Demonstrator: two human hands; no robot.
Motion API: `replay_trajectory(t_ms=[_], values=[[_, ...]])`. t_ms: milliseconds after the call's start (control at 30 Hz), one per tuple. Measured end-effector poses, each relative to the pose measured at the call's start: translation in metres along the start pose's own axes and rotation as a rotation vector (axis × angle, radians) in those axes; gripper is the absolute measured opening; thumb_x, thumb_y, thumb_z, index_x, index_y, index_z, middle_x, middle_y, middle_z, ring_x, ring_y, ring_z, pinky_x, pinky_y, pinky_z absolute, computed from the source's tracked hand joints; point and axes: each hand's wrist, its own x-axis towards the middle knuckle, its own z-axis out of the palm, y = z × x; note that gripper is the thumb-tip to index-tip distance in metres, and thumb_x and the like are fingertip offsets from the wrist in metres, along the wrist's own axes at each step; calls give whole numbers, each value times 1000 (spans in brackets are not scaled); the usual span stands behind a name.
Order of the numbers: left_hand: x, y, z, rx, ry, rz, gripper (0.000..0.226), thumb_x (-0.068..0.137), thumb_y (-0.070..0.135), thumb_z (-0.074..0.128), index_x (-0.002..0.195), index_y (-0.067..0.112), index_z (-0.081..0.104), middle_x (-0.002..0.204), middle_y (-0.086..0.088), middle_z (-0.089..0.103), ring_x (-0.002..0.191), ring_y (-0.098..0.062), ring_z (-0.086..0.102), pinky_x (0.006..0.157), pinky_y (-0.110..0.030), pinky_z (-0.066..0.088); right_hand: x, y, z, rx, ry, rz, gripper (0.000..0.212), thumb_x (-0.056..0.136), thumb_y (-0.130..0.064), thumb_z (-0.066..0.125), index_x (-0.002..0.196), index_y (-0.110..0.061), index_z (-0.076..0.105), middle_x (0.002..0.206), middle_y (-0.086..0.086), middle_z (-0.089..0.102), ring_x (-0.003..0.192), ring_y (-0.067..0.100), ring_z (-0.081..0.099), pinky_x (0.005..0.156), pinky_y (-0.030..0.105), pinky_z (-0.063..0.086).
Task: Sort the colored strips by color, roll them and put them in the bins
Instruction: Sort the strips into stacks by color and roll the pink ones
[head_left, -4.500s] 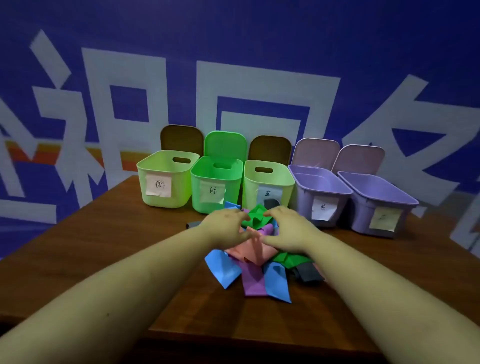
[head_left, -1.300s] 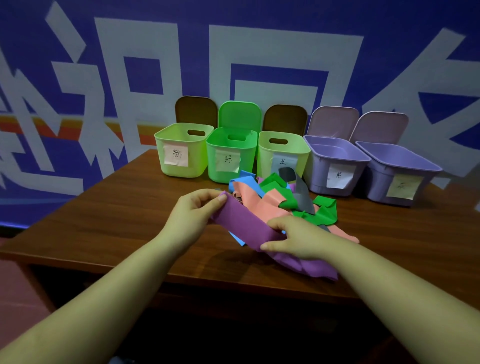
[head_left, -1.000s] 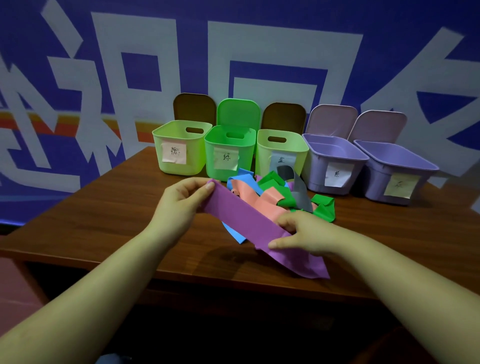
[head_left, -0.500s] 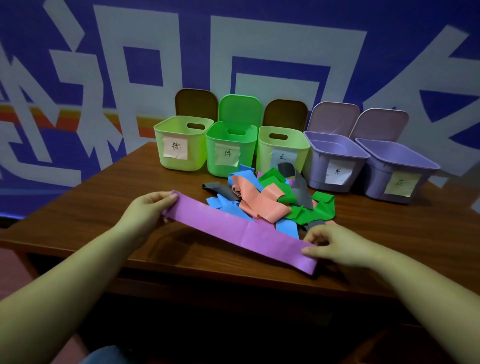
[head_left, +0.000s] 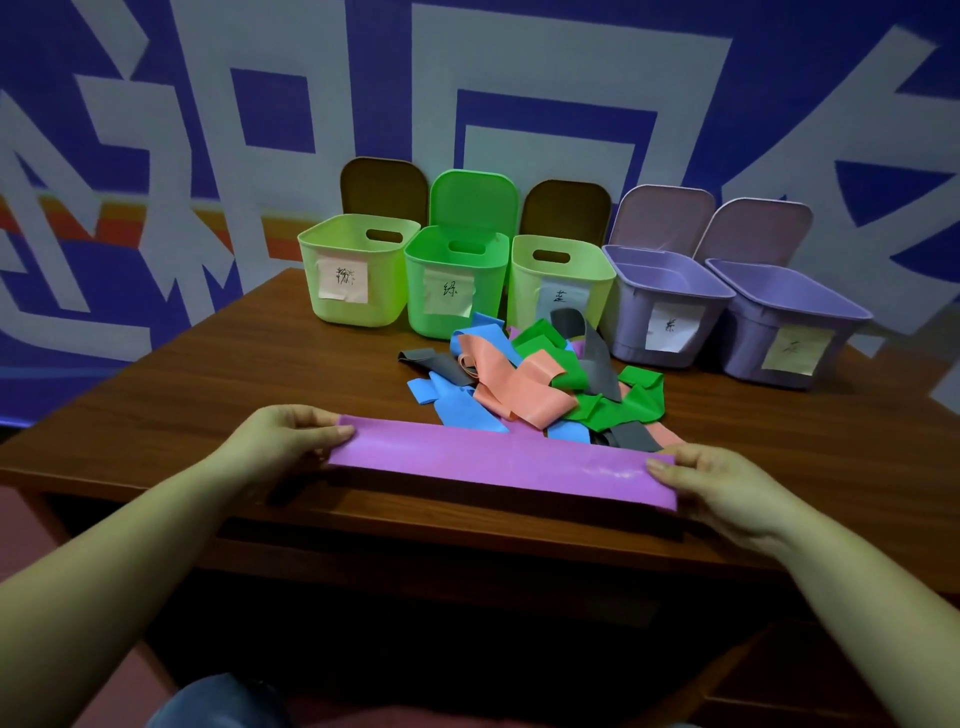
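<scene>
Smooth, faintly glossy purple strip; wood-grain table; plastic bins

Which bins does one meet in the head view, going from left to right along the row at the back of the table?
Light green plastic bin → bright green plastic bin → second light green plastic bin → lilac plastic bin → second lilac plastic bin.

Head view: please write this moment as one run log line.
step: flatten purple strip | left hand: holds left end | right hand: holds right end | pile: unsorted | rolling: not started
</scene>
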Motion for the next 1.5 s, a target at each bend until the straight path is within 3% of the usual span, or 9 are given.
replay_trajectory(t_ms=[100,233,367,667,767,900,1133,1333,1500], values=[[-1,7,2,13,-39,-16,7,81,12,69,86,7,68,64,-5,62,57,-15,59,47,-23,48,-6,2,-10,-53,25,-1,76,41,-44,91,95,3,66,77,13,68,62,15,63,56,23,55],[3,15,29,25,-37,19,4,82,9,69,85,7,68,70,-6,61,60,-13,57,44,-14,47,-12,7,-17,-83,105,5,27,82,-11,66,98,9,61,82,19,61,67,22,56,56,24,50],[21,36,62,237,27,263,6,80,11,73,78,12,67,69,-5,63,56,-9,54,49,-11,47,-23,10,-26,-153,196,-55,5,86,-5,62,85,-1,65,72,13,60,56,14,52,48,18,43],[65,129,163,435,25,590,9,85,12,68,94,9,67,78,-4,64,67,-15,57,58,-18,47,-53,24,-73,-148,339,-101,1,83,-4,66,83,-5,65,62,5,65,54,10,52,52,16,43],[82,151,198,496,45,654,15,85,14,68,97,7,70,95,-14,71,87,-27,65,77,-32,51,-57,31,-84,-159,373,-125,4,83,-3,67,80,-5,65,62,7,64,54,10,52,51,14,42],[90,176,244,620,47,736,19,87,16,63,103,7,70,101,-17,70,95,-29,63,67,-26,36,-56,35,-95,-235,418,-137,13,81,0,68,73,-8,62,54,6,61,47,8,52,54,23,40],[108,197,306,741,25,816,24,89,13,59,110,8,69,113,-17,67,106,-32,59,86,-32,43,-49,34,-109,-412,363,-110,22,78,-6,73,64,-17,59,53,-2,55,47,6,46,50,21,35],[121,212,341,824,6,881,25,91,16,55,112,10,69,116,-15,66,108,-34,57,91,-37,43,-39,31,-114,-385,196,-128,15,66,-17,77,63,-21,62,75,-5,63,72,5,57,68,15,41],[131,205,374,957,-80,896,24,92,20,56,111,14,70,115,-15,66,106,-34,58,89,-38,45,-27,42,-126,-769,260,-177,30,66,-21,81,59,-35,55,104,-17,55,111,3,43,92,19,34]])
